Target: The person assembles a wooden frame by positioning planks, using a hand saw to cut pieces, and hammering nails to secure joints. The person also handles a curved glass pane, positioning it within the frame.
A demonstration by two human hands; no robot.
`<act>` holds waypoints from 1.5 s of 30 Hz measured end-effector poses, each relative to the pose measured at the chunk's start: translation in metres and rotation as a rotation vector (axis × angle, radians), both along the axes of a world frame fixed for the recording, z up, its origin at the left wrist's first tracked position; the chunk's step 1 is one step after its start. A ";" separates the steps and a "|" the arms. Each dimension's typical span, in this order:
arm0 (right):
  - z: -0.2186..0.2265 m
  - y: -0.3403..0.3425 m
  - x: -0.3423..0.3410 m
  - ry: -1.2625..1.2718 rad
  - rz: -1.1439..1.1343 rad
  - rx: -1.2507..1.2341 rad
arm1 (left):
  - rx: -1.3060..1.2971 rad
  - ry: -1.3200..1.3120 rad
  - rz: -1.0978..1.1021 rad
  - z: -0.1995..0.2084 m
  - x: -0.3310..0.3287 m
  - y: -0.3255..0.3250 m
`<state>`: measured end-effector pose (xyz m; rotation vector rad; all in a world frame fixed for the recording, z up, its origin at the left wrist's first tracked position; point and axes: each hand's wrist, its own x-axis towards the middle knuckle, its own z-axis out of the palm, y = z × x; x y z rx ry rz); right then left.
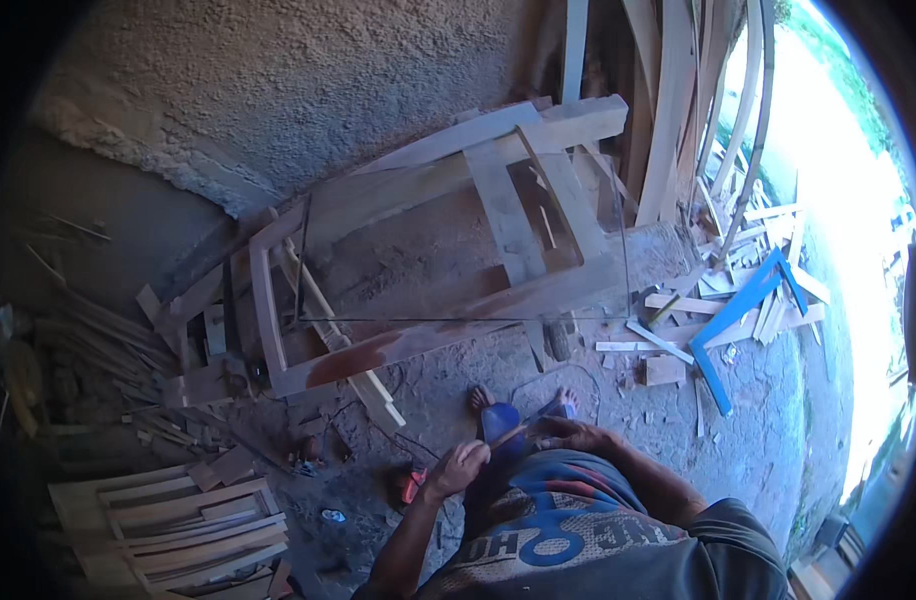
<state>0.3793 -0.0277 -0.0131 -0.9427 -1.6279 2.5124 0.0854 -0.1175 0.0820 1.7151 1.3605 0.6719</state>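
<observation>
My left hand (460, 468) is closed in front of my body, its fingertips at the near end of a short, thin tan strip (508, 436). Close to the strip's other end, my right hand (570, 436) is curled, with its fingers partly hidden. What the strip is exactly is too small to make out. Beyond my feet, a large wooden frame (428, 320) with crosspieces lies on the ground, a reddish-brown patch on its near rail. A clear pane with thin dark edges (458, 319) appears to lie over it. Neither hand touches the frame.
A rough wall (278, 90) rises behind the frame. Long boards (668, 110) lean at the back right. Offcuts and a blue angled piece (728, 330) lie on the right. Slatted wooden pieces (193, 525) are at the lower left. A red object (412, 486) sits near my left forearm.
</observation>
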 end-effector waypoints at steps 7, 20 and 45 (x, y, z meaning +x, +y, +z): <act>0.075 0.005 0.027 0.417 -0.766 -0.274 | -0.962 -0.869 -0.099 -0.004 0.085 0.099; 0.102 0.040 0.098 -0.046 -1.296 -0.026 | -0.883 -0.793 0.095 -0.083 0.210 0.158; 0.054 0.077 0.228 -0.040 -0.804 -0.287 | -0.809 -1.322 0.725 -0.110 0.257 0.228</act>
